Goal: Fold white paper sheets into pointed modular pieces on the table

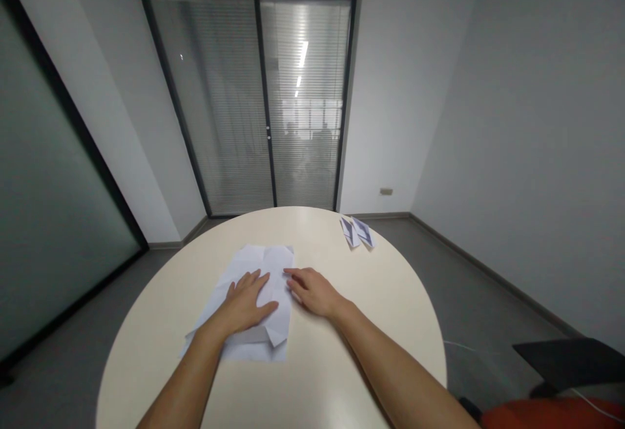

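Note:
White sheets of paper [276, 260] with crease lines lie on the round table, one on top of another. The upper sheet has a lifted, bent edge near me, and a lower sheet shows beneath it. Flat on the paper rests my left hand [248, 304], fingers spread. My right hand [312, 291] is at the paper's right edge, its index finger stretched out and touching or just over the sheet, the other fingers loosely curled with nothing visible in them.
Two folded paper pieces [356, 232] lie near the far right edge of the cream round table [332, 377]. A red chair seat [541, 414] with a black part [571, 360] stands at the lower right. Beyond the table is a glass door with blinds [219, 116].

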A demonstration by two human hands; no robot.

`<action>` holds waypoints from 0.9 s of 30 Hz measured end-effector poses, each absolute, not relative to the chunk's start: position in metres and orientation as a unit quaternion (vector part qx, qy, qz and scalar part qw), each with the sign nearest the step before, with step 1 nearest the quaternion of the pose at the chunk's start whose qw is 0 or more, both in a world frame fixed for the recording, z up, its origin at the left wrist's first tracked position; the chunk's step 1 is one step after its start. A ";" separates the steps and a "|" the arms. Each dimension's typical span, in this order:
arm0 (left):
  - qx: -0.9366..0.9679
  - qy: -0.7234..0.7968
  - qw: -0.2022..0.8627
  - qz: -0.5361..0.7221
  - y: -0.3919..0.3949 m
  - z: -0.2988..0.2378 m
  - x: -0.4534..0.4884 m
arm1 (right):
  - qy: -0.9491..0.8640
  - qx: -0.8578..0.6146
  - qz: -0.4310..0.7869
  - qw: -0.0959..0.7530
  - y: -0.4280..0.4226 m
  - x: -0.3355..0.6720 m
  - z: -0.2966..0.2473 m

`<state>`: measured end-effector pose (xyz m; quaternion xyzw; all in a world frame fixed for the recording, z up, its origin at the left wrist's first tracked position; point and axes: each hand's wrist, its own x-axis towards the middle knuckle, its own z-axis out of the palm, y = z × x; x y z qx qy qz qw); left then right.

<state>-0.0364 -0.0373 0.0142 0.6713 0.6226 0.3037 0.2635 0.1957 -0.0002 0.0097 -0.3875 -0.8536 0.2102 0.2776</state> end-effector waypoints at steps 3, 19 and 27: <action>0.692 0.662 0.192 0.213 -0.036 0.014 -0.042 | -0.868 -0.400 0.165 0.244 -0.003 0.194 0.006; 0.671 0.656 0.226 0.261 -0.033 0.000 -0.041 | -0.848 -0.464 0.092 0.239 0.007 0.198 0.003; 0.700 0.644 0.215 0.223 -0.031 -0.003 -0.036 | -0.835 -0.445 0.146 0.289 0.015 0.201 0.004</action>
